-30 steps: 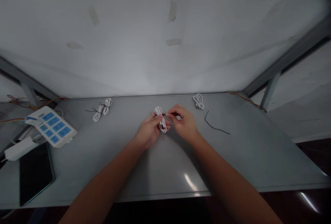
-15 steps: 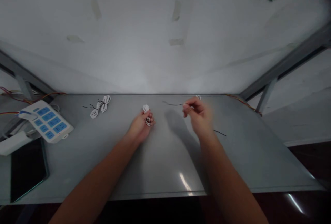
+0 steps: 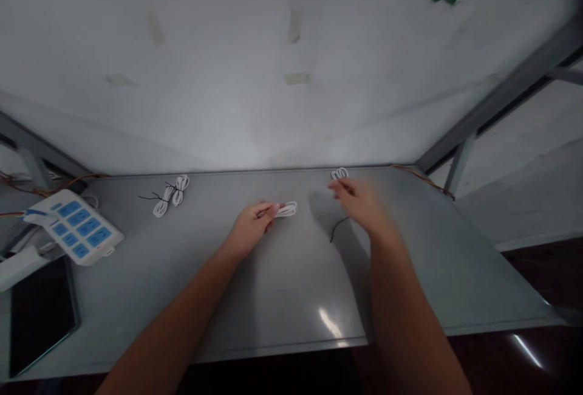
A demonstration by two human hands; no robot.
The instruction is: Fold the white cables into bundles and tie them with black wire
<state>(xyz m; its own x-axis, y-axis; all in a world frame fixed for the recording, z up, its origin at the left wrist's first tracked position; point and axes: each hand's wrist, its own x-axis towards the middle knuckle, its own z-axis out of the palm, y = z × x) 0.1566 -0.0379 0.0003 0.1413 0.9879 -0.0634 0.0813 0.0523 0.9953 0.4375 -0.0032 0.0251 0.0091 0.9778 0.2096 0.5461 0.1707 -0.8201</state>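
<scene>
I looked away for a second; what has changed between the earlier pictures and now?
The right hand has left the bundled white cable and moved rightward; a black tie now shows below it. The left hand still holds the cable, now turned sideways. The two tied bundles and power strip stayed put.

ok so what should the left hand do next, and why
I'd probably set the held coil beside the rear-right coil: the left hand grips it, no tie shows on either's visible loops, and the bundled pair with black ties lies apart at left.
</scene>
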